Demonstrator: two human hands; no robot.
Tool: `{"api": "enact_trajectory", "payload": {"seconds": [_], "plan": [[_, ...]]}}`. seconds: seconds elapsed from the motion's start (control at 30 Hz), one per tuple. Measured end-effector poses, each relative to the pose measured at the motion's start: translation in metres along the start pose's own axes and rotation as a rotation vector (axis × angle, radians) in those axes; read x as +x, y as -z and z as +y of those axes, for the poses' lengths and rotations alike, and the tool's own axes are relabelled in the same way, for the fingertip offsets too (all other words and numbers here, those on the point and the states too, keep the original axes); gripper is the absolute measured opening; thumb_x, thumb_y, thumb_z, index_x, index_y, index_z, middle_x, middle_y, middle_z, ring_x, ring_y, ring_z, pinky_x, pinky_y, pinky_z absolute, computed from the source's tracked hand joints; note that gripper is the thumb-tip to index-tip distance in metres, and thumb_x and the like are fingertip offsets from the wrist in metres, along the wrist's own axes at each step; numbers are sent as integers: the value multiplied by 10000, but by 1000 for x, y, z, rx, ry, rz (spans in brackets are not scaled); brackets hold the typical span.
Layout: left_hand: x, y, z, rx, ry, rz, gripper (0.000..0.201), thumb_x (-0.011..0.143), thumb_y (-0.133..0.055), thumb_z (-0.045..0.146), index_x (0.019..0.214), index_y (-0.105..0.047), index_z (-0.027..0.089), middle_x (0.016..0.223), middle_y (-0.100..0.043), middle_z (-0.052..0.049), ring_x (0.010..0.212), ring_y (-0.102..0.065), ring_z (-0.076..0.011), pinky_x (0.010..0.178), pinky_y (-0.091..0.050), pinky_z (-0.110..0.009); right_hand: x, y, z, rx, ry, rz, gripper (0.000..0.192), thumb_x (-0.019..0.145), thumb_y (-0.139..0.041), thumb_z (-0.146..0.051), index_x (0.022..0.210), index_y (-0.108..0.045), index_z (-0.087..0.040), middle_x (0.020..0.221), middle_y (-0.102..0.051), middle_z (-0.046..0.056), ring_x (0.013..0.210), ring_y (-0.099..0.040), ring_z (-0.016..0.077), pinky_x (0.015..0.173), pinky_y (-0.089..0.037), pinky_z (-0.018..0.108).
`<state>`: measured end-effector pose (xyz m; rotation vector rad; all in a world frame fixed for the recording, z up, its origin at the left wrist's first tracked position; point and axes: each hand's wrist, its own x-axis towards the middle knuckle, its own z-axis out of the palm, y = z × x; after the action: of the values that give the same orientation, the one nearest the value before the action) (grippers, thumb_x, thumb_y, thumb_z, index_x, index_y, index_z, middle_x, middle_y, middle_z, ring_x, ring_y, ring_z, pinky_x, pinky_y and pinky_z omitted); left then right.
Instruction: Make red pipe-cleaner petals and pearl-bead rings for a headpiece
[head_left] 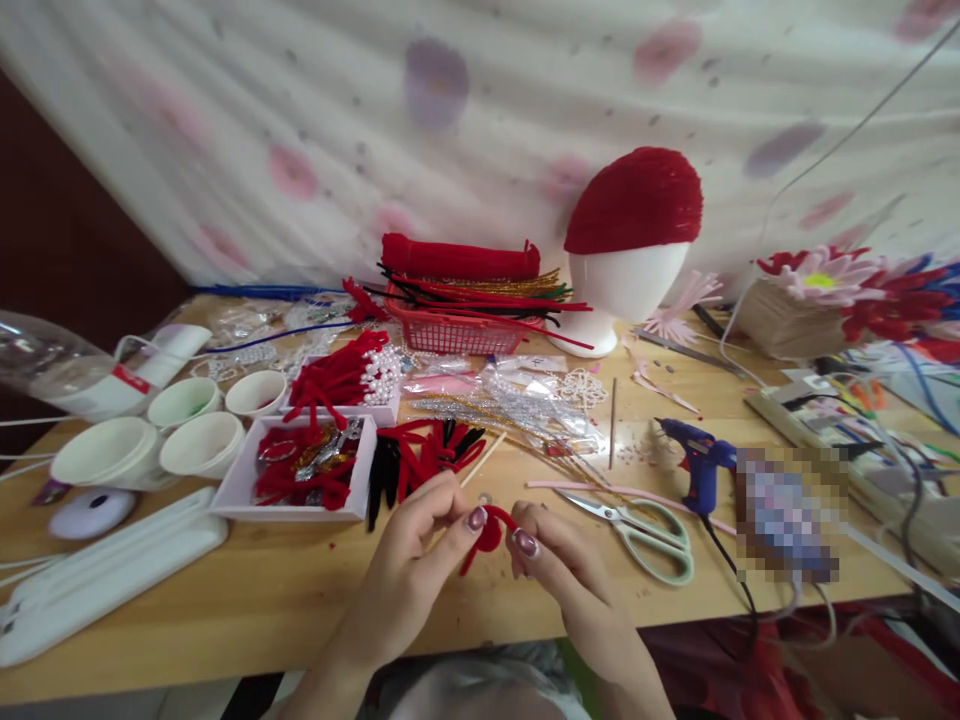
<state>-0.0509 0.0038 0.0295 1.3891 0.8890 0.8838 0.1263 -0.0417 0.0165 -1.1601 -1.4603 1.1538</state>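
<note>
head view: both hands (487,545) on a red pipe cleaner (489,532)

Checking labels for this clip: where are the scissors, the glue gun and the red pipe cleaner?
scissors (643,528), head view, on the blades' pivot
glue gun (699,462), head view, on the blue body
red pipe cleaner (491,533), head view, on the coil between the hands

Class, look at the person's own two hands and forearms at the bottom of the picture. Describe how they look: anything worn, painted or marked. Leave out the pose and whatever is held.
Both hands are bare: no gloves, and no rings, watch or bracelet show. The left hand and right hand each show a thumbnail painted a glossy dark mauve. The forearms are uncovered up to the picture's edge, so no sleeves are visible. No marks or tattoos can be seen.
</note>
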Motion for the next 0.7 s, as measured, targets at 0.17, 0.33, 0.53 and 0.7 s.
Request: {"api": "enact_trajectory", "payload": {"seconds": [0.17,0.33,0.53,0.7], "plan": [[3,-1,-4,-47,2,26,347,971,-539,405,686,-527,206,739,-448,17,696,-436,-163,650,-336,-280,1,-2,0,75,21,27,405,1011,-500,-429,686,-585,-202,674,-553,4,662,-513,172,645,-377,288],[5,-4,-9,-84,1,65,380,962,-543,455,680,-491,205,723,-423,21,679,-424,-159,634,-335,-275,6,-6,-4,63,50,18,401,1001,-536,-416,702,-687,-197,664,-608,10,651,-551,162,656,-400,276],[5,-10,-10,-100,40,156,420,917,-582,534,671,-486,207,696,-398,29,630,-412,-150,596,-326,-269,3,-12,6,80,51,88,328,972,-599,-419,763,-743,-211,705,-632,21,681,-589,164,675,-439,273],[9,-14,-8,-116,43,149,452,871,-625,581,646,-514,205,672,-428,24,624,-436,-153,598,-370,-258,3,-19,29,162,128,189,259,929,-661,-413,777,-731,-216,703,-678,29,668,-629,170,697,-504,296]]}}
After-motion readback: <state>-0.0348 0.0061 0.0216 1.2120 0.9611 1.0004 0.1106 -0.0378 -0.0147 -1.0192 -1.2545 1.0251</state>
